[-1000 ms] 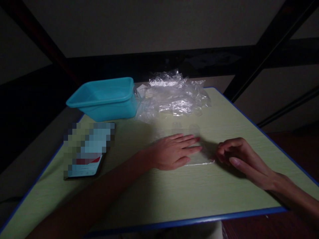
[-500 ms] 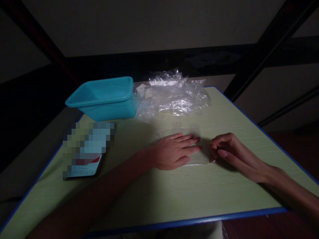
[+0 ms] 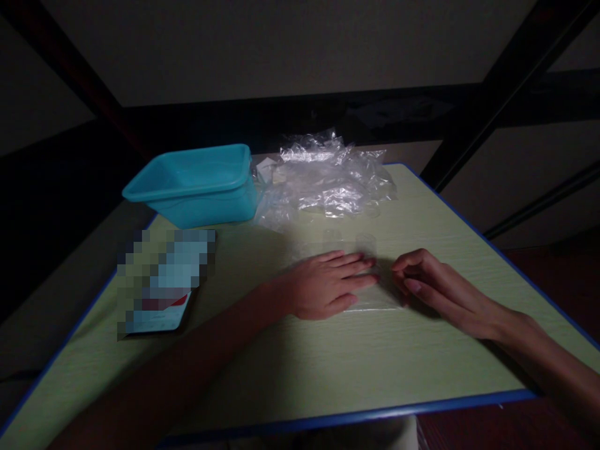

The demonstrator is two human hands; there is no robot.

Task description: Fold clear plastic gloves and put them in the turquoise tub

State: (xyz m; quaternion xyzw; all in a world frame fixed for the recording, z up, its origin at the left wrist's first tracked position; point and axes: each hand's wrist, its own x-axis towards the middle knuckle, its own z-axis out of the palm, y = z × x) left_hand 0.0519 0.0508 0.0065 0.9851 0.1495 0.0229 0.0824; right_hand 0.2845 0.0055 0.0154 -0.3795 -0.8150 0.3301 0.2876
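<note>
My left hand (image 3: 328,285) lies flat, palm down, with its fingers spread over a clear plastic bag (image 3: 375,302) on the table. The bag's lower edge shows as a thin bright line below my fingers; much of the rest is under the hand. At the bag's right edge is my right hand (image 3: 434,287), its fingers curled and the thumb near the index finger. Whether those fingertips hold the bag's edge is too dim to tell.
Crumpled clear plastic bags (image 3: 332,181) are heaped at the back of the pale table (image 3: 328,375). A turquoise bin (image 3: 201,200) stands back left. A phone-like device (image 3: 164,320), partly pixelated, lies at the left.
My right hand has shifted slightly left along the table. My left hand has stayed in place on the bag.
</note>
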